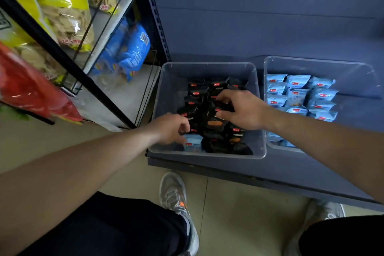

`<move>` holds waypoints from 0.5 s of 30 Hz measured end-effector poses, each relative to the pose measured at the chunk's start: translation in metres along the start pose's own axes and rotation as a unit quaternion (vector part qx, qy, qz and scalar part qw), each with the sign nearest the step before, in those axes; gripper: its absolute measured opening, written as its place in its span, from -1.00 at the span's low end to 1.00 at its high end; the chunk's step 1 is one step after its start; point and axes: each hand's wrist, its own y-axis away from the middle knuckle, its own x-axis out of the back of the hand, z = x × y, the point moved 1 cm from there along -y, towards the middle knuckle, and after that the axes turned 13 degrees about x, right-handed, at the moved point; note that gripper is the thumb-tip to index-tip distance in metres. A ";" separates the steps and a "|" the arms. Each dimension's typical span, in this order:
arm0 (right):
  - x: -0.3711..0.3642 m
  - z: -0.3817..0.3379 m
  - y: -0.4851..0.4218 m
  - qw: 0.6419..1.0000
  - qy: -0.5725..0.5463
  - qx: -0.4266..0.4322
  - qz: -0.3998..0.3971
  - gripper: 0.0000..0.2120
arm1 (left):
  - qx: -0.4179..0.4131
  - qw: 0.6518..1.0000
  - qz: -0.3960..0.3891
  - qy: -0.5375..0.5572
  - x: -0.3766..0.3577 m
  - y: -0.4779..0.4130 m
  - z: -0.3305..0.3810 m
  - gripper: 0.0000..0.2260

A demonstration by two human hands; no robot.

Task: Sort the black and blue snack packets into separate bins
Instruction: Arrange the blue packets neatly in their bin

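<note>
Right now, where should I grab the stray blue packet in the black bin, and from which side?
Probably pinch the blue packet by its far edge, coming from above-left, where the left hand is. It lies in the bin's near-left corner; black packets crowd its right, the wall its near side.
</note>
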 end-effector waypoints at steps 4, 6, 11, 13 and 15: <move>-0.010 0.008 -0.004 1.000 0.014 -0.004 -0.013 -0.58 | -0.005 1.000 -0.012 -0.002 -0.006 -0.008 0.001 -0.72; -0.012 0.010 -0.006 1.000 0.006 -0.006 -0.010 -0.56 | -0.001 1.000 -0.012 -0.002 -0.007 -0.011 0.001 -0.69; -0.010 0.013 -0.006 1.000 -0.006 -0.008 -0.001 -0.57 | 0.007 1.000 0.007 -0.009 -0.012 -0.011 0.002 -0.67; -0.008 0.012 -0.005 1.000 -0.007 -0.008 -0.002 -0.57 | 0.007 1.000 0.019 -0.011 -0.012 -0.010 0.003 -0.69; -0.007 0.010 -0.005 1.000 -0.006 -0.007 -0.004 -0.57 | 0.008 0.999 0.027 -0.016 -0.009 -0.009 0.004 -0.69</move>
